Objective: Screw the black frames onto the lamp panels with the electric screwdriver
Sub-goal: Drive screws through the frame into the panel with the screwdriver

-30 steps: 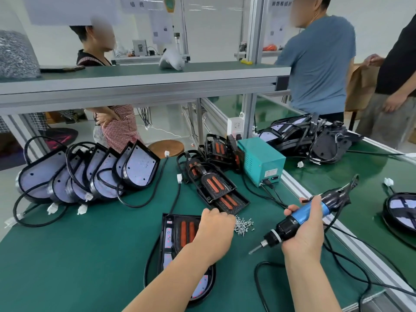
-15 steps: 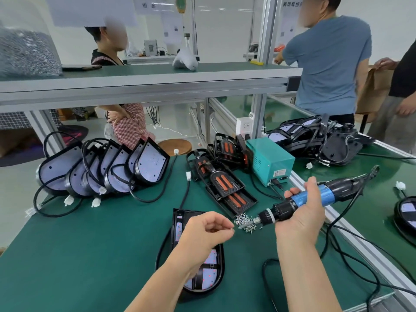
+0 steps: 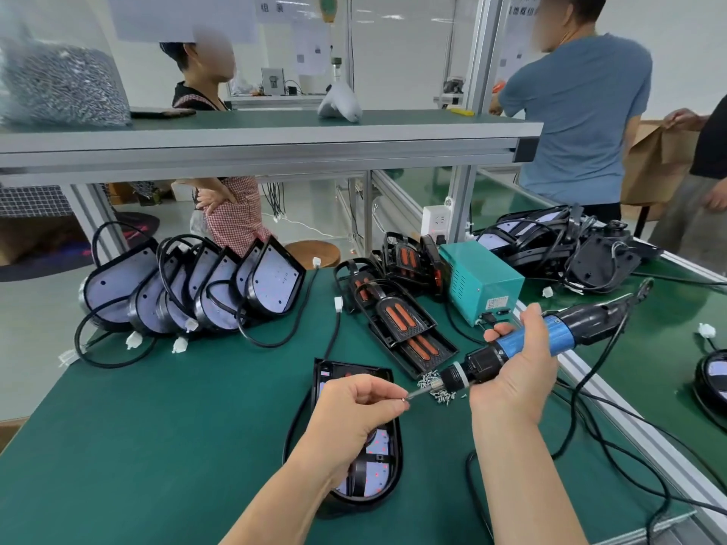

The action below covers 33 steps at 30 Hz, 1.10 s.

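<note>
One screw (image 3: 405, 401) is pinched by the left fingers (image 3: 387, 401) at the lamp panel's (image 3: 377, 477) two o'clock. Right fingers (image 3: 499, 330) wrap the electric screwdriver (image 3: 570, 332).

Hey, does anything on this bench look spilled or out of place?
Only the screws: they lie loose in a small scattered heap on the green mat, beside the stacked black frames, not in any tray. Nothing looks damaged.

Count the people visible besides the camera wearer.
3. A person in a checked apron behind the shelf, left; a person in a blue shirt, back right; a person in black, cut off at the right edge. Others may be hidden.
</note>
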Tool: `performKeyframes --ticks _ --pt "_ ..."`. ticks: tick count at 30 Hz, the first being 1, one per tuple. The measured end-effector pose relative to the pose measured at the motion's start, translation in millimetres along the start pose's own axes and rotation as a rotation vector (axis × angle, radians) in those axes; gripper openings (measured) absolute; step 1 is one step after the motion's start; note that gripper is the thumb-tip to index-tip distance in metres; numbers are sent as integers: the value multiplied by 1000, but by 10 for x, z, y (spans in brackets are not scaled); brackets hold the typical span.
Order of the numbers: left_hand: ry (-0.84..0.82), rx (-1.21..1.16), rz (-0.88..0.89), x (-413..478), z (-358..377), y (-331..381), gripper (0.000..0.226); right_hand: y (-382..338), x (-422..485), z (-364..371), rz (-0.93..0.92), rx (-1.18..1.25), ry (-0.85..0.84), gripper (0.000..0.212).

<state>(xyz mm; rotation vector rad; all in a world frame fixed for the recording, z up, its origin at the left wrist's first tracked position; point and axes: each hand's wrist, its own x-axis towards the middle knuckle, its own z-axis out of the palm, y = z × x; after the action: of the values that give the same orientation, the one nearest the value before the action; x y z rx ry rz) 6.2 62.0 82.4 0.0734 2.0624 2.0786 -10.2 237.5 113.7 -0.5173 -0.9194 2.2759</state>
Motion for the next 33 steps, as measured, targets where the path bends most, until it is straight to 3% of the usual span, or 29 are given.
performKeyframes --ticks 3,8,18,23,33 --pt "21 -28 -9 -21 -14 -2 12 -2 -10 28 21 23 7 37" --pt "23 -4 43 -93 -27 -19 21 16 -68 125 -34 59 68 19" --pt "260 349 386 -294 26 -69 56 57 -197 264 -120 -26 24 17" --pt "342 415 535 -374 72 -62 60 90 -258 279 -19 -25 46 21" --pt "313 332 464 -397 -48 11 56 -138 -256 428 -107 23 -1 22"
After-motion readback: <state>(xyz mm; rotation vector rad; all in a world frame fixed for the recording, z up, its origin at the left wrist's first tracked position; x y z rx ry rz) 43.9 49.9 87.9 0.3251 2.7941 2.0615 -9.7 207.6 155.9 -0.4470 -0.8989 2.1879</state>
